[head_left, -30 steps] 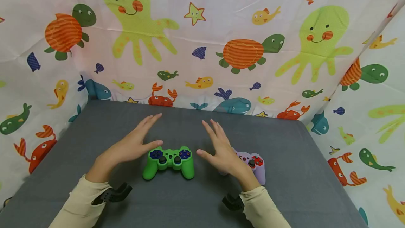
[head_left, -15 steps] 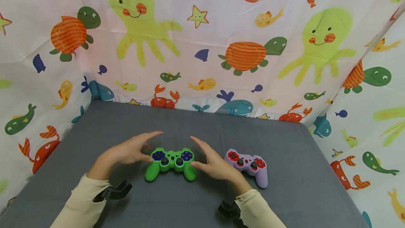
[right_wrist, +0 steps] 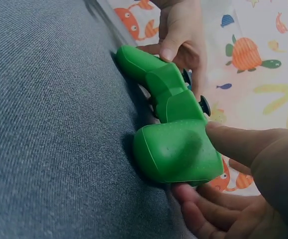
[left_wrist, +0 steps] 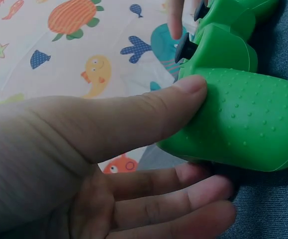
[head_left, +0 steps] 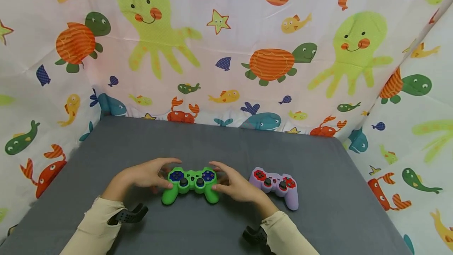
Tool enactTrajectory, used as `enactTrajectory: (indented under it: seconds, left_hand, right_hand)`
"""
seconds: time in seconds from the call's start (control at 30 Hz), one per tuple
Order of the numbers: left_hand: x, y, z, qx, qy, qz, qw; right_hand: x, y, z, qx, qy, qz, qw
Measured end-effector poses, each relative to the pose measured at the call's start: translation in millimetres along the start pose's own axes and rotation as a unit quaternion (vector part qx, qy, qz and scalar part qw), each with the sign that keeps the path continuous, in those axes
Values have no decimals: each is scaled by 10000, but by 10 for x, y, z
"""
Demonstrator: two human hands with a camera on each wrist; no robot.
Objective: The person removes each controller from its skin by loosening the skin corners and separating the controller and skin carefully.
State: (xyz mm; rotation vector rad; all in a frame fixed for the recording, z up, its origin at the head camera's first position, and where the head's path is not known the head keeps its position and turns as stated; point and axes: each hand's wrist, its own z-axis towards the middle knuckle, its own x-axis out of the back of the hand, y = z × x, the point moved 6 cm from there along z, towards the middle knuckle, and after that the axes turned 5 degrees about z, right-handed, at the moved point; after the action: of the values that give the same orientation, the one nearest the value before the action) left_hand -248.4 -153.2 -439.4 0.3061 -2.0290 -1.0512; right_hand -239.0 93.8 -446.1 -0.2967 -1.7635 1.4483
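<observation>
A green game controller (head_left: pixel 192 183) with blue button pads and two black thumbsticks lies on the grey cloth in the head view. From its left side my left hand (head_left: pixel 146 174) pinches it: in the left wrist view the thumb (left_wrist: pixel 176 99) rests on top of the dotted green handle (left_wrist: pixel 248 119), with several fingers curved beneath. My right hand (head_left: pixel 235 184) pinches the other side. Its thumb (right_wrist: pixel 233 142) touches the upper edge of the right handle (right_wrist: pixel 178 149) in the right wrist view, and a fingertip tucks under the handle.
A lilac game controller (head_left: pixel 274 184) with red button pads lies tilted on the table, just right of my right hand. The grey cloth-covered table (head_left: pixel 191 231) ends at the back against a curtain (head_left: pixel 226 38) printed with sea animals. A black strap device (head_left: pixel 129 213) sits at the left wrist.
Both hands have come down and inward from above the table to the sides of the green controller, and now pinch it. The lilac controller, partly covered by the right hand earlier, shows fully.
</observation>
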Motion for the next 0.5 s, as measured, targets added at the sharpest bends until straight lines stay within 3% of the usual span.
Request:
enactTrajectory:
  seconds: [0.3,0.5]
  left_hand:
    - [21,7,-19,13,38,173,9998]
    - [26,37,2,52,58,180,9998]
  right_hand:
    - [21,83,60,-382,96,209,9990]
    - [45,77,62,-433,229,330,9983]
